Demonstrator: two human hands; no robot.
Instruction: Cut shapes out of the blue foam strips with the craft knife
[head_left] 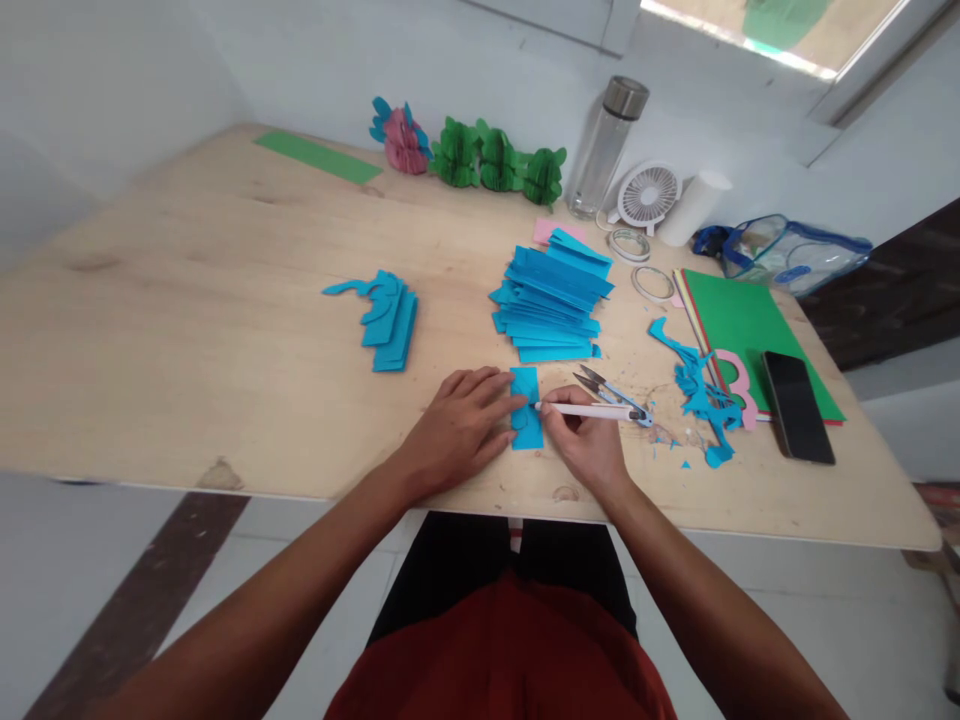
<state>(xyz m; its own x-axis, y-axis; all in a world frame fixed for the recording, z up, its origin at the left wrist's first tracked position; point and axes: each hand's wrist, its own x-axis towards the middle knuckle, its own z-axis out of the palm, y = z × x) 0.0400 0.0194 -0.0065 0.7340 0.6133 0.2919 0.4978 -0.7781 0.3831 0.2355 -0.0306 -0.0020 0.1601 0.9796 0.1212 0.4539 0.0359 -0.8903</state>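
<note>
A small blue paper piece (529, 434) lies near the table's front edge, with a faint curved line drawn on it. My left hand (466, 425) rests flat beside it, fingers stretched out and fingertips pressing on its left part. In my right hand (589, 440) a white pen (592, 410) is gripped, its tip at the paper's right side. Just beyond the pen lie thread snips (600, 382), partly hidden by it. A fanned pile of folded blue paper (555, 305) sits behind the hands. Cut blue paper pieces (391, 325) are stacked to the left.
Blue scraps (701, 390), a pink paper cutout (735, 385), green sheets (750, 320) and a phone (798, 408) lie at right. Tape rolls (651, 284), a glass bottle (600, 160), a small fan (649, 196), a clear pouch (795, 255) and green paper shapes (496, 160) stand along the back.
</note>
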